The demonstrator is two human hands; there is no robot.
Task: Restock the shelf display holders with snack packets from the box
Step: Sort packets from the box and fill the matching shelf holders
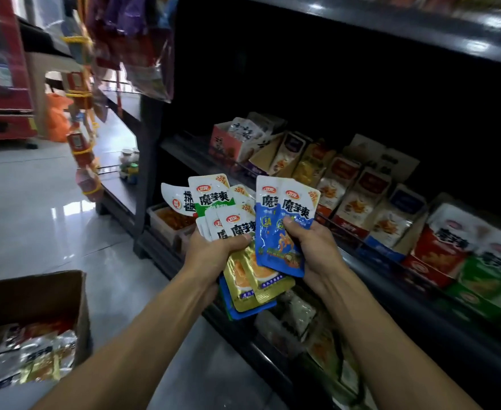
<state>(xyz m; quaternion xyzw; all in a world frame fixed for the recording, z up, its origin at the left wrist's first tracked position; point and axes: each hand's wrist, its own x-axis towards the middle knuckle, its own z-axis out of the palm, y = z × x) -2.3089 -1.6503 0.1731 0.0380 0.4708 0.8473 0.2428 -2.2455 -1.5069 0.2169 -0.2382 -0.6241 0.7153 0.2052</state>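
Shelf display holders (370,202) sit just beyond the right hand (314,247), which pinches two blue snack packets (281,229); the left hand (210,250) clutches a mixed fan of packets (225,208). Light, slick, probably floppy pouches: grip mid-body. Box (36,291) lies left of the forearms.

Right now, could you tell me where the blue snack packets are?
In the head view, centre frame: the right hand grips the blue snack packets, beside the left hand's mixed bunch, before the shelf.
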